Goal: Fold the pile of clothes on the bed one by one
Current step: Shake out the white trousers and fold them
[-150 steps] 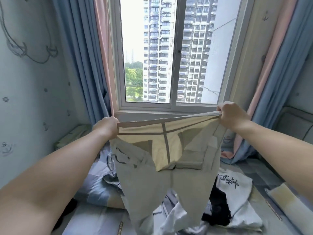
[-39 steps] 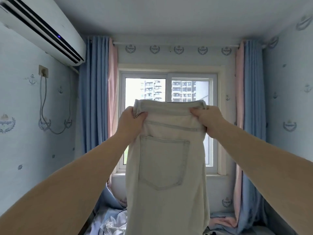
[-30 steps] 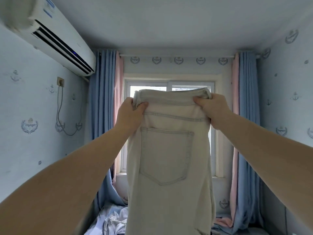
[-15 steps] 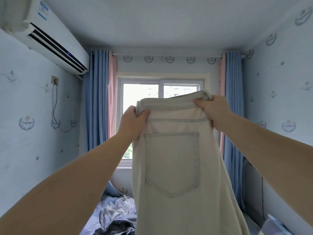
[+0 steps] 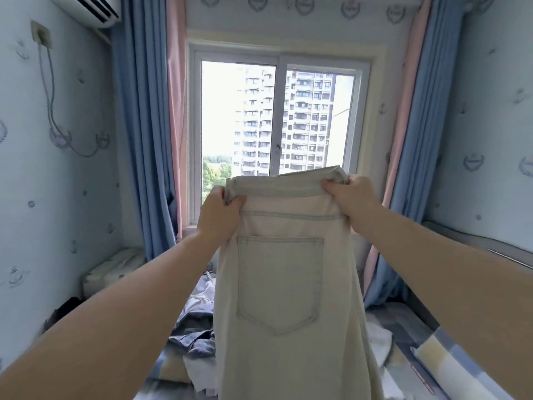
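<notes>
A pair of pale beige jeans [image 5: 285, 284] hangs in front of me, doubled lengthwise, with one back pocket facing me. My left hand [image 5: 220, 215] grips the left end of the waistband. My right hand [image 5: 350, 197] grips the right end, a little higher. The legs drop out of view at the bottom. Behind the jeans a pile of clothes [image 5: 199, 327] lies on the bed [image 5: 403, 327], with blue-grey and white pieces showing at the left and a white piece at the right.
A window [image 5: 277, 125] with blue and pink curtains stands straight ahead beyond the bed. A cushioned box [image 5: 109, 272] sits in the left corner. An air conditioner [image 5: 86, 10] hangs high on the left wall. A padded headboard [image 5: 476, 246] runs along the right wall.
My view has tilted down from the ceiling toward the bed. Both hands have come lower with the jeans, still gripping the waistband.
</notes>
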{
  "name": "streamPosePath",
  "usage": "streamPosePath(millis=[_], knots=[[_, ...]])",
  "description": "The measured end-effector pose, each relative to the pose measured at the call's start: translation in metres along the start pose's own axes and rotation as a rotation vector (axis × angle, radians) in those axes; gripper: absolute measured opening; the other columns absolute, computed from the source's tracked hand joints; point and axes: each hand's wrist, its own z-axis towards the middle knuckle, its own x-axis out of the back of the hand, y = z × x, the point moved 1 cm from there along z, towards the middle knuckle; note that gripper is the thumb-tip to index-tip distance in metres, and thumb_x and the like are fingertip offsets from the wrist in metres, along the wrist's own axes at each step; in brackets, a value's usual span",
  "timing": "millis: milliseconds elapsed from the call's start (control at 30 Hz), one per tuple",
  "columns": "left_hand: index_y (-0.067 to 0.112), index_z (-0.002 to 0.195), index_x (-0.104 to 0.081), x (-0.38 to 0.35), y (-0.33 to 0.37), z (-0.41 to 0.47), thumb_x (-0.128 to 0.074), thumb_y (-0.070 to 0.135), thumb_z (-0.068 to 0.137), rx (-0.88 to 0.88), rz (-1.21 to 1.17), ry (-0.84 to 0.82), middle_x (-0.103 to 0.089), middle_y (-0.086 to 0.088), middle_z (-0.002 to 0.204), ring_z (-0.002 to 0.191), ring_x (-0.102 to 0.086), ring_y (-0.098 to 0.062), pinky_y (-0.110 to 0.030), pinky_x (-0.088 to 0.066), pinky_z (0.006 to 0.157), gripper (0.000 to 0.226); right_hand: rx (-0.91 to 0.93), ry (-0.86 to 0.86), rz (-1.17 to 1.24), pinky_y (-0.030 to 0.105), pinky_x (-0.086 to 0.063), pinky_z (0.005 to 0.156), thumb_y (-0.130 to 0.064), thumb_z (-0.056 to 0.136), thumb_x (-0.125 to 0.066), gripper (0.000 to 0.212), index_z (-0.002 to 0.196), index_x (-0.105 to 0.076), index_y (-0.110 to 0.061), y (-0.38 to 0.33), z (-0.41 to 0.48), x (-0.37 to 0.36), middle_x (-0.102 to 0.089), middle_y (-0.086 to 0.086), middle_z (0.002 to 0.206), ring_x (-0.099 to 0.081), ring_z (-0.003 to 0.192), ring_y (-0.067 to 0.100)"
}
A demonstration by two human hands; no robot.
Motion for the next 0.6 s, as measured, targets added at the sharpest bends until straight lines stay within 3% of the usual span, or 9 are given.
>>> streamPosePath(millis=[100, 200, 300, 400, 467, 533, 600], knots=[[-0.002, 0.101, -0.051, -0.033, -0.08, 0.036, -0.064, 0.026, 0.097, 0.098, -0.005, -0.05, -0.056, -0.012, 0.088, 0.078, -0.051, -0.023, -0.048, -0.051, 0.079, 0.031, -0.037, -0.012, -0.078, 0.034, -0.046, 0.063, -0.017, 0.09, -0.074, 0.015, 0.089, -0.062, -0.008, 0.073, 0.046, -0.038, -0.057, 0.012, 0.086, -0.054, 0.076, 0.022], [0.004, 0.098, -0.052, -0.075, -0.18, 0.074, -0.063, 0.021, 0.097, 0.197, 0.023, -0.085, -0.054, -0.003, 0.082, 0.076, -0.051, -0.02, -0.036, -0.045, 0.068, 0.02, -0.116, -0.027, -0.19, 0.035, -0.038, 0.062, -0.022, 0.088, -0.076, 0.017, 0.088, -0.062, -0.012, 0.164, 0.102, -0.085, -0.053, 0.009, 0.079, -0.048, 0.072, 0.021], [0.015, 0.092, -0.048, -0.118, -0.293, 0.102, -0.063, 0.023, 0.096, 0.271, 0.114, -0.114, -0.055, 0.002, 0.081, 0.076, -0.051, -0.019, -0.033, -0.04, 0.063, 0.017, -0.189, -0.033, -0.371, 0.033, -0.036, 0.062, -0.033, 0.082, -0.077, 0.029, 0.07, -0.059, -0.014, 0.278, 0.156, -0.137, -0.051, 0.001, 0.064, -0.045, 0.067, 0.019], [0.021, 0.1, -0.055, -0.158, -0.422, 0.12, -0.063, 0.034, 0.092, 0.339, 0.327, -0.176, -0.066, -0.003, 0.098, 0.099, -0.058, -0.029, -0.042, -0.049, 0.083, 0.017, -0.282, -0.056, -0.576, 0.035, -0.035, 0.064, -0.035, 0.08, -0.075, 0.041, 0.061, -0.052, -0.007, 0.396, 0.193, -0.186, -0.046, -0.001, 0.053, -0.046, 0.065, 0.025], [0.024, 0.102, -0.058, -0.183, -0.505, 0.123, -0.064, 0.036, 0.09, 0.391, 0.412, -0.224, -0.068, -0.006, 0.107, 0.103, -0.06, -0.033, -0.046, -0.05, 0.089, 0.018, -0.335, -0.102, -0.657, 0.035, -0.032, 0.057, -0.033, 0.084, -0.073, 0.045, 0.057, -0.045, -0.009, 0.467, 0.207, -0.216, -0.045, 0.002, 0.056, -0.045, 0.067, 0.028], [0.022, 0.096, -0.057, -0.205, -0.573, 0.12, -0.066, 0.029, 0.091, 0.486, 0.351, -0.235, -0.069, -0.006, 0.101, 0.097, -0.064, -0.033, -0.046, -0.052, 0.086, 0.012, -0.38, -0.14, -0.689, 0.035, -0.032, 0.054, -0.034, 0.086, -0.073, 0.048, 0.056, -0.042, -0.012, 0.532, 0.217, -0.246, -0.045, 0.0, 0.057, -0.045, 0.067, 0.027], [0.019, 0.094, -0.054, -0.225, -0.632, 0.116, -0.064, 0.023, 0.091, 0.552, 0.325, -0.178, -0.069, -0.007, 0.097, 0.094, -0.064, -0.034, -0.045, -0.052, 0.084, 0.011, -0.441, -0.147, -0.623, 0.034, -0.041, 0.052, -0.031, 0.087, -0.074, 0.046, 0.058, -0.042, -0.014, 0.599, 0.227, -0.276, -0.052, 0.001, 0.061, -0.053, 0.064, 0.025]])
